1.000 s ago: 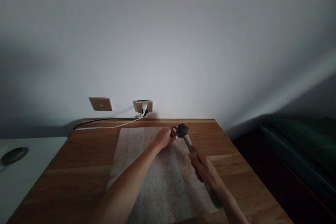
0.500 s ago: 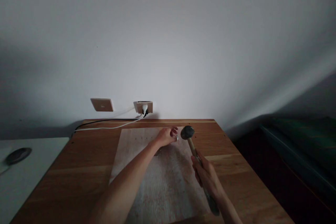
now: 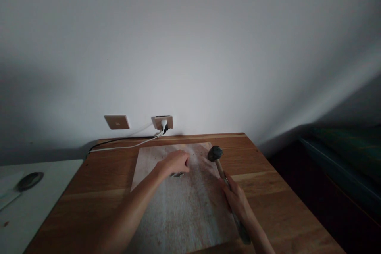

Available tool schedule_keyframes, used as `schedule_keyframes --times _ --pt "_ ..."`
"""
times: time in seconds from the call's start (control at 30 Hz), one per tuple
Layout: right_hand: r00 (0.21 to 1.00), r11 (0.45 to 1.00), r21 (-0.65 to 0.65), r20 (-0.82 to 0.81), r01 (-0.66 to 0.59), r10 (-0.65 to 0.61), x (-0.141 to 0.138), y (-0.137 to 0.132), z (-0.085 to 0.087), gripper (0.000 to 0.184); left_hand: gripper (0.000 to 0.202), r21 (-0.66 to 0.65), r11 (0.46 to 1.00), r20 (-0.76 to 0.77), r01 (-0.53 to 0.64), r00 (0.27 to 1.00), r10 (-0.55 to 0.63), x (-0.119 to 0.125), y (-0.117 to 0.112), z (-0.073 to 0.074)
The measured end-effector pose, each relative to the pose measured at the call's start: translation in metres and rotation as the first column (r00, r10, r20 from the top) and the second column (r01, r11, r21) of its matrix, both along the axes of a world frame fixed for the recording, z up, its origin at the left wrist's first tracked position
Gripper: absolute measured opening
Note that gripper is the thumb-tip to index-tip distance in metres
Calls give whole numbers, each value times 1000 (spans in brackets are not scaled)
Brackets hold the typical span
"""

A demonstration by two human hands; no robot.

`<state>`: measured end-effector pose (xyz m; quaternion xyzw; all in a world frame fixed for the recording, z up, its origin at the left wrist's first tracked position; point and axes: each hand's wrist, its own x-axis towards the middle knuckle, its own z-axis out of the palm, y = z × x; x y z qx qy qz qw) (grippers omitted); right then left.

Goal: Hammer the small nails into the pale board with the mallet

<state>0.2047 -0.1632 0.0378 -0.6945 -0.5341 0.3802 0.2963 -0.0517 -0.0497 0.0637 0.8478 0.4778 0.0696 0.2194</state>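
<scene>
A pale wooden board (image 3: 181, 210) lies on a brown wooden table (image 3: 89, 190). My right hand (image 3: 238, 202) is closed around the wooden handle of a hammer (image 3: 222, 170); its dark head hangs just above the board's far right part. My left hand (image 3: 174, 162) reaches over the board's far middle, fingers curled down over a small dark pile of what look like nails (image 3: 177, 174). Whether the fingers pinch one is hidden.
On the wall behind the table are a switch plate (image 3: 116, 122) and a socket (image 3: 163, 121) with a white plug; white and black cables (image 3: 125, 145) run along the table's far edge. A white surface with a dark round object (image 3: 29, 180) stands to the left.
My left hand has drawn back from beside the hammer head toward the left and nearer, down to the small pile. The hammer has shifted slightly right and its head has dropped.
</scene>
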Motion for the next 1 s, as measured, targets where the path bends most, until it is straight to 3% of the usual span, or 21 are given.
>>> schedule_keyframes --times 0.23,0.43,0.63,1.0 --pt "1000 1000 15 -11 15 -15 2 1 -4 76 17 56 998 241 17 970 -30 10 4 -4" --pt "998 1000 11 -53 16 -15 3 2 -9 81 26 12 991 556 -135 824 106 24 28 -21" --pt "996 999 24 -87 21 -19 6 3 -13 76 21 27 978 576 -209 802 156 28 34 -48" --pt "992 1000 15 -126 25 -23 5 1 -12 79 17 75 964 562 -256 809 171 32 32 -58"
